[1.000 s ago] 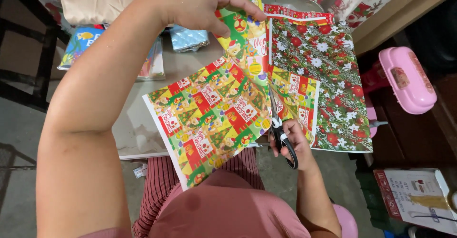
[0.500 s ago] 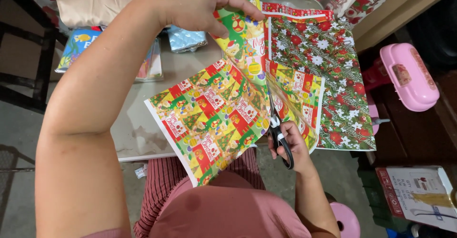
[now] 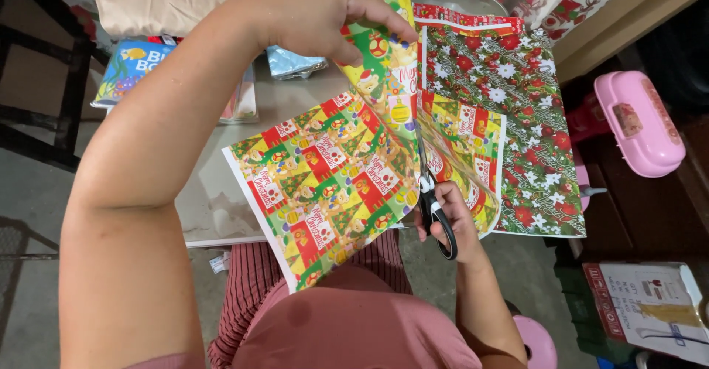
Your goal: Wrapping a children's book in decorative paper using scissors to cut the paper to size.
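My left hand [image 3: 325,14] reaches across and pinches the far end of a bright red, green and yellow patterned gift-wrap sheet [image 3: 325,177], holding it taut over the table. My right hand [image 3: 450,217] grips black-handled scissors [image 3: 432,206], whose blades sit in a lengthwise cut through the sheet. The narrower cut strip [image 3: 465,147] droops to the right of the blades. Under it lies a second wrap sheet [image 3: 532,118] with red and white flowers on dark green.
A grey table [image 3: 221,199] carries a colourful children's book [image 3: 136,70], a brown paper bag [image 3: 162,3] and a silvery packet [image 3: 295,62]. At the right stand a pink plastic case [image 3: 639,121] and a printed cardboard box [image 3: 650,306]. A pink stool [image 3: 535,343] is below.
The scissors have advanced a little along the cut, and the right strip has separated further. The left hand keeps its hold on the far end.
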